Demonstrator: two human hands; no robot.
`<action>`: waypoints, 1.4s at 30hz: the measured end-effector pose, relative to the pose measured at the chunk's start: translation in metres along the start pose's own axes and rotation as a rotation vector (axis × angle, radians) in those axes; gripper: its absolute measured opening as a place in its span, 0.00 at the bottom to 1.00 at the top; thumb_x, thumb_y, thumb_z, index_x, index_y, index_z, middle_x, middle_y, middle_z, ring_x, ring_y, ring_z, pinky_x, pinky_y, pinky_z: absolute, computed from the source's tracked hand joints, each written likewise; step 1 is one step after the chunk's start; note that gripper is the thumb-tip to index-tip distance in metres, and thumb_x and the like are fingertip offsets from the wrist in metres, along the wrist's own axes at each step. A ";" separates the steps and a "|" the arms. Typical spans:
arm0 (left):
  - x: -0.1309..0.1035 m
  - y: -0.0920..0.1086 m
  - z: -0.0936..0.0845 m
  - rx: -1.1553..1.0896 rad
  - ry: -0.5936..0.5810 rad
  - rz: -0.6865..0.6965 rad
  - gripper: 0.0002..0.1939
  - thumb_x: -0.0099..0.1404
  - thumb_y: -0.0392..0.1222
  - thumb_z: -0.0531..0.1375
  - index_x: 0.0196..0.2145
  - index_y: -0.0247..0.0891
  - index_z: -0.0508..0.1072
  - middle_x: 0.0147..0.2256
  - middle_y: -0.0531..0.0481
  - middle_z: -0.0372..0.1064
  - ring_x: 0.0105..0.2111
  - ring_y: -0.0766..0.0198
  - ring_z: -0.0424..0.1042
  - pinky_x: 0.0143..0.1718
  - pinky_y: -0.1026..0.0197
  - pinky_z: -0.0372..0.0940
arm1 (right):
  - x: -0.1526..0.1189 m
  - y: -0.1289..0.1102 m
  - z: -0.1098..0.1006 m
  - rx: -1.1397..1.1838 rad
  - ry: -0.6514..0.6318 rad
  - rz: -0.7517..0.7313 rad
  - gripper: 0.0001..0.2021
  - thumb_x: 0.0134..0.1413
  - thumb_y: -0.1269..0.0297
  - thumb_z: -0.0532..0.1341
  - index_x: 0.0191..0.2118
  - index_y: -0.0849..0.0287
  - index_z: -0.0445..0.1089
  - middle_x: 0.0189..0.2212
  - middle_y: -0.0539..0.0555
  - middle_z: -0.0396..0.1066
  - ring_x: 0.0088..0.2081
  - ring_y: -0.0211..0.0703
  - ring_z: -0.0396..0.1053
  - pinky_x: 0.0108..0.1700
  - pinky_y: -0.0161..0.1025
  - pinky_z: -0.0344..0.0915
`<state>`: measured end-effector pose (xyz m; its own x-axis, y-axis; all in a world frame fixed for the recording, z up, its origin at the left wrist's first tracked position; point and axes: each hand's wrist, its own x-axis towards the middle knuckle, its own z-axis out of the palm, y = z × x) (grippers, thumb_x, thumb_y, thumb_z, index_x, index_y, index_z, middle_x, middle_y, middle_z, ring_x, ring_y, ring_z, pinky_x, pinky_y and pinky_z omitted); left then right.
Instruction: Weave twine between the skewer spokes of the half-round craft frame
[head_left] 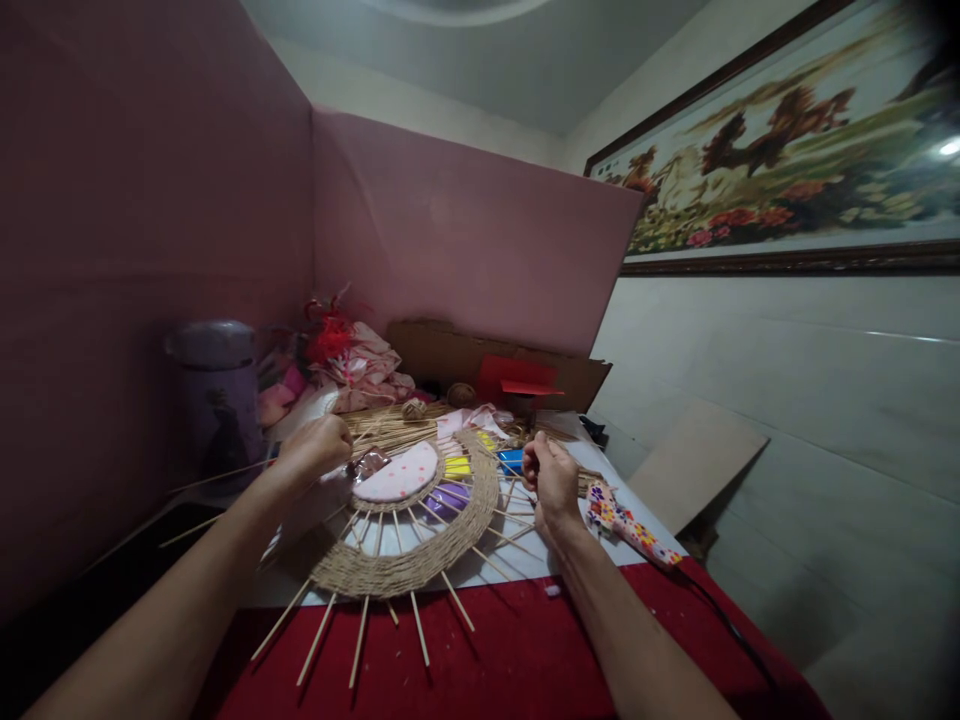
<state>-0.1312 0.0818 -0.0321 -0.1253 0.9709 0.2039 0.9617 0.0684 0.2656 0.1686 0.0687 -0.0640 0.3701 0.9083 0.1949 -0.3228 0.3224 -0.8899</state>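
A woven twine piece with thin wooden sticks radiating outward lies across the white and red table cover. Set in its inner ring is a white half-round pad with pink dots. My left hand is closed at the upper left of the weave, its fingers curled; what they hold, if anything, is too small to tell. Just right of the weave, my right hand is closed with fingers pinched together, near the stick ends. Whatever is between those fingers cannot be made out.
A flower-patterned tool with a black cord lies at the right. Behind the weave are a bundle of sticks, pink cloth and cardboard. A purple container stands at the left.
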 end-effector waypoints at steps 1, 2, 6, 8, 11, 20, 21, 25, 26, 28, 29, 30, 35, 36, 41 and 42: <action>-0.001 0.000 -0.001 0.012 0.018 -0.005 0.11 0.45 0.33 0.56 0.22 0.43 0.77 0.27 0.44 0.74 0.31 0.52 0.72 0.25 0.60 0.58 | 0.000 -0.001 0.000 0.004 -0.003 0.001 0.23 0.35 0.43 0.65 0.20 0.61 0.62 0.12 0.44 0.57 0.13 0.27 0.48 0.14 0.27 0.41; -0.002 0.000 -0.003 0.024 0.030 -0.005 0.12 0.45 0.33 0.56 0.22 0.43 0.78 0.28 0.44 0.74 0.32 0.51 0.72 0.26 0.60 0.58 | 0.000 -0.001 0.000 0.006 -0.004 0.002 0.23 0.35 0.43 0.65 0.20 0.61 0.62 0.12 0.44 0.57 0.13 0.27 0.49 0.14 0.27 0.41; -0.005 0.004 -0.008 0.046 0.054 0.016 0.11 0.46 0.35 0.56 0.22 0.44 0.78 0.29 0.45 0.75 0.32 0.51 0.72 0.27 0.59 0.58 | -0.001 -0.001 0.001 0.001 -0.005 0.002 0.23 0.35 0.43 0.65 0.20 0.61 0.62 0.12 0.44 0.58 0.13 0.26 0.48 0.14 0.27 0.41; -0.007 0.007 -0.010 0.054 0.077 0.024 0.09 0.48 0.37 0.56 0.23 0.44 0.78 0.28 0.44 0.75 0.32 0.50 0.72 0.27 0.59 0.58 | -0.001 -0.001 0.000 -0.004 -0.002 0.000 0.23 0.36 0.43 0.64 0.20 0.61 0.62 0.12 0.44 0.58 0.13 0.26 0.48 0.14 0.27 0.41; -0.009 0.011 -0.013 0.060 0.119 0.064 0.09 0.52 0.40 0.55 0.24 0.42 0.77 0.28 0.43 0.74 0.32 0.51 0.72 0.26 0.60 0.58 | -0.001 0.000 0.000 -0.006 0.000 -0.003 0.23 0.36 0.43 0.64 0.20 0.61 0.62 0.12 0.43 0.58 0.13 0.26 0.48 0.13 0.26 0.41; -0.014 0.028 -0.025 -0.217 0.666 0.345 0.11 0.62 0.43 0.49 0.30 0.39 0.69 0.32 0.44 0.72 0.35 0.57 0.70 0.37 0.59 0.61 | 0.002 0.002 0.000 0.013 0.002 -0.046 0.22 0.28 0.50 0.71 0.20 0.61 0.62 0.12 0.42 0.56 0.14 0.27 0.49 0.12 0.27 0.44; -0.016 0.031 -0.027 -0.330 0.769 0.391 0.10 0.62 0.42 0.49 0.29 0.39 0.68 0.29 0.46 0.71 0.32 0.59 0.70 0.36 0.60 0.62 | 0.002 0.003 0.000 0.010 0.002 -0.060 0.21 0.28 0.51 0.71 0.20 0.61 0.62 0.12 0.42 0.56 0.14 0.27 0.49 0.13 0.27 0.45; -0.027 0.044 -0.039 -0.804 0.923 0.444 0.07 0.64 0.40 0.50 0.28 0.40 0.63 0.23 0.52 0.65 0.24 0.65 0.65 0.29 0.63 0.61 | 0.003 0.006 0.000 -0.005 -0.007 -0.069 0.20 0.30 0.52 0.70 0.21 0.61 0.62 0.13 0.42 0.57 0.15 0.28 0.50 0.13 0.27 0.47; -0.028 0.045 -0.041 -0.881 0.918 0.442 0.06 0.64 0.39 0.50 0.29 0.41 0.63 0.23 0.53 0.65 0.24 0.65 0.65 0.28 0.63 0.61 | 0.002 0.006 0.000 -0.009 -0.007 -0.068 0.20 0.30 0.52 0.70 0.21 0.61 0.62 0.13 0.42 0.57 0.15 0.28 0.50 0.13 0.27 0.46; -0.028 0.045 -0.042 -0.937 0.896 0.430 0.05 0.64 0.38 0.50 0.30 0.41 0.62 0.23 0.53 0.65 0.24 0.66 0.65 0.28 0.63 0.61 | 0.002 0.006 0.000 -0.022 -0.006 -0.069 0.20 0.31 0.52 0.70 0.21 0.61 0.62 0.12 0.42 0.57 0.15 0.28 0.50 0.13 0.27 0.46; -0.026 0.044 -0.040 -0.923 0.887 0.414 0.05 0.64 0.37 0.51 0.30 0.41 0.62 0.23 0.53 0.65 0.24 0.66 0.65 0.27 0.64 0.61 | 0.001 0.006 0.000 -0.029 -0.006 -0.067 0.20 0.31 0.52 0.70 0.22 0.61 0.63 0.12 0.42 0.57 0.15 0.28 0.50 0.13 0.27 0.45; -0.023 0.041 -0.038 -0.898 0.885 0.390 0.04 0.63 0.37 0.51 0.29 0.41 0.62 0.22 0.53 0.65 0.23 0.66 0.65 0.26 0.64 0.60 | 0.001 0.006 0.000 -0.034 -0.006 -0.066 0.20 0.32 0.52 0.70 0.22 0.61 0.63 0.12 0.42 0.56 0.14 0.28 0.49 0.13 0.28 0.45; -0.006 0.024 -0.024 -0.776 0.846 0.238 0.05 0.61 0.38 0.52 0.28 0.39 0.64 0.21 0.55 0.66 0.21 0.68 0.64 0.24 0.66 0.59 | 0.000 0.007 -0.001 -0.062 -0.004 -0.065 0.20 0.33 0.51 0.69 0.22 0.61 0.62 0.12 0.42 0.56 0.14 0.28 0.48 0.13 0.28 0.44; -0.003 0.019 -0.021 -0.757 0.819 0.219 0.05 0.61 0.38 0.52 0.28 0.39 0.65 0.20 0.55 0.66 0.20 0.68 0.65 0.23 0.67 0.59 | 0.000 0.007 -0.001 -0.071 -0.004 -0.068 0.20 0.33 0.51 0.69 0.22 0.60 0.62 0.12 0.42 0.56 0.14 0.28 0.48 0.14 0.29 0.44; 0.010 -0.005 -0.005 -0.477 0.690 0.063 0.08 0.58 0.44 0.54 0.28 0.40 0.71 0.23 0.51 0.71 0.25 0.62 0.70 0.25 0.65 0.57 | 0.000 0.008 -0.001 -0.088 -0.004 -0.062 0.20 0.33 0.50 0.68 0.22 0.60 0.62 0.12 0.41 0.55 0.14 0.28 0.48 0.14 0.29 0.43; 0.011 -0.009 -0.002 -0.421 0.662 0.037 0.08 0.58 0.45 0.54 0.28 0.41 0.71 0.24 0.50 0.72 0.26 0.61 0.71 0.25 0.65 0.56 | 0.000 0.008 -0.001 -0.085 -0.005 -0.060 0.20 0.33 0.50 0.68 0.22 0.60 0.62 0.11 0.41 0.55 0.14 0.28 0.48 0.14 0.29 0.43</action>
<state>-0.1415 0.0916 -0.0298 -0.3416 0.6231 0.7036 0.8113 -0.1824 0.5555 0.1669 0.0710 -0.0713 0.3820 0.8896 0.2504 -0.2251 0.3524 -0.9084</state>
